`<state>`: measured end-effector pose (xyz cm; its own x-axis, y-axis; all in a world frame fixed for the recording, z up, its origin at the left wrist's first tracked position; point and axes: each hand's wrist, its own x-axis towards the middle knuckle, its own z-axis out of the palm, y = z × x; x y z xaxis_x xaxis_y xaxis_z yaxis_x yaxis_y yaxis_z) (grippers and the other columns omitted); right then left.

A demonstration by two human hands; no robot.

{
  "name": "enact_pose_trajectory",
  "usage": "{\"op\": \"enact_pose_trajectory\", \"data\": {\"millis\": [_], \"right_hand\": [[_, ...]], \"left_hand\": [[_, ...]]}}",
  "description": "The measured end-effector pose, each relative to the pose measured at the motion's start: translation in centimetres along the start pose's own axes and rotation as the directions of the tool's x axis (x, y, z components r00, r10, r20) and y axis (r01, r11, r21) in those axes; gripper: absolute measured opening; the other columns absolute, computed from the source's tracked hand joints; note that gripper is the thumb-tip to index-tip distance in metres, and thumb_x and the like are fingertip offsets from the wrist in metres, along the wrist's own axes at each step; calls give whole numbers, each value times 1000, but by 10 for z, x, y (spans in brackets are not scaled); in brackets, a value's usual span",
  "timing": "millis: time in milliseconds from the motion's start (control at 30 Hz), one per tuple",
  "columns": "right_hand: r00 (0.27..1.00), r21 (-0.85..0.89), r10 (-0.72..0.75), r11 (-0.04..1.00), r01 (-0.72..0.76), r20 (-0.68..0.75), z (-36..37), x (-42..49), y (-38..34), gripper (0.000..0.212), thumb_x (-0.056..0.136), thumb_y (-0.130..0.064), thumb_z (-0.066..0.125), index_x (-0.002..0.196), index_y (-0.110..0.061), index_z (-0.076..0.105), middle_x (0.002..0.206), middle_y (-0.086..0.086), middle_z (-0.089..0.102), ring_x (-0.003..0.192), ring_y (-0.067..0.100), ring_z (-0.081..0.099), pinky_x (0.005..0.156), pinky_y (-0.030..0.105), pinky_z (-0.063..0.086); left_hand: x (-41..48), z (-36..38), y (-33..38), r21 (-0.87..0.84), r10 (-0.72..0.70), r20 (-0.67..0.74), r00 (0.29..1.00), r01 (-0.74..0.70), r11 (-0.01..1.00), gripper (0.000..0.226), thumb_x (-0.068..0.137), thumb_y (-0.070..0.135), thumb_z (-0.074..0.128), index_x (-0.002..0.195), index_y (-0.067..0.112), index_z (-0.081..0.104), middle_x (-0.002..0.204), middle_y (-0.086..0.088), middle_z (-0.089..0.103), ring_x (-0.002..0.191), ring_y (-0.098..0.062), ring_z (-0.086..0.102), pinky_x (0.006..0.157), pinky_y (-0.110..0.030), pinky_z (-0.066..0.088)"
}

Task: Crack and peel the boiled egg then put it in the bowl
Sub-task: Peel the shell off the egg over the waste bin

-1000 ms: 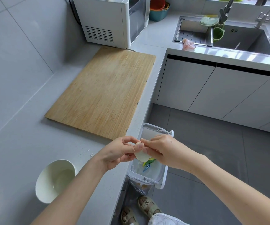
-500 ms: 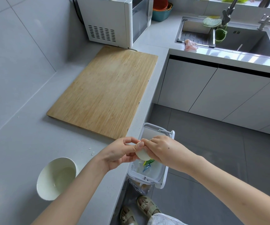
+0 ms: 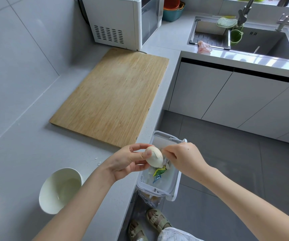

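Observation:
My left hand (image 3: pixel 126 161) grips a boiled egg (image 3: pixel 155 157) over the counter edge, above the open white bin (image 3: pixel 174 188). The egg's shell is cracked, with pale shell on one part and white showing below. My right hand (image 3: pixel 183 158) sits just right of the egg with its fingertips pinched together close to it; whether a shell bit is between them I cannot tell. A white bowl (image 3: pixel 60 190) stands on the grey counter at the lower left, apart from both hands.
A wooden cutting board (image 3: pixel 112 100) lies on the counter (image 3: pixel 27 153) behind the hands. Small shell crumbs (image 3: pixel 97 160) lie near the counter edge. A microwave (image 3: pixel 122 21) stands at the back, and a sink (image 3: pixel 262 42) is at the far right. My sandalled feet show below.
My right hand has pulled away to the right, off the egg. The egg, mostly covered by both hands before, now shows clearly in my left hand.

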<state>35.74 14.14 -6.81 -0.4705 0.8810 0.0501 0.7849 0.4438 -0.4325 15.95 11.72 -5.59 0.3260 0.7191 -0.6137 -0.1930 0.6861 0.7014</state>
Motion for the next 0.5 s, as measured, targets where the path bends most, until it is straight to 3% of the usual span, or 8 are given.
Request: {"op": "enact_pose_trajectory", "data": {"millis": [67,200,333,500], "right_hand": [[997,49,42,998,-45,68,0,-4,2,25,89,-10,48,84,-17,72,65,2,65,58,23,50,57,27,46],[994,233,103,967,-107,30,-14,-6,-11,32,91,-5,45,111,-19,65,87,3,71,76,19,62,70,30,51],[994,418,60,904,-95,96,-17,-6,-25,34,89,-45,49,114,-26,62,87,-2,71,76,10,64,70,34,55],[992,404,9,913,-58,122,-16,-6,-20,30,90,-41,50,114,-25,61,92,-1,70,82,13,63,73,36,55]], "left_hand": [[0,0,1,-6,13,4,1000,-13,1000,40,60,20,74,99,15,68,87,-4,75,81,-17,70,71,-29,57],[2,2,0,0,28,-18,999,-28,1000,40,60,19,74,99,14,68,90,-6,74,84,-19,70,77,-35,57],[4,6,-1,33,47,0,999,-47,998,39,63,20,73,101,13,67,89,-7,74,86,-20,70,81,-36,56],[4,8,-1,77,58,-9,998,-57,995,43,62,20,73,103,10,67,92,-11,74,89,-23,70,79,-35,57]]}}
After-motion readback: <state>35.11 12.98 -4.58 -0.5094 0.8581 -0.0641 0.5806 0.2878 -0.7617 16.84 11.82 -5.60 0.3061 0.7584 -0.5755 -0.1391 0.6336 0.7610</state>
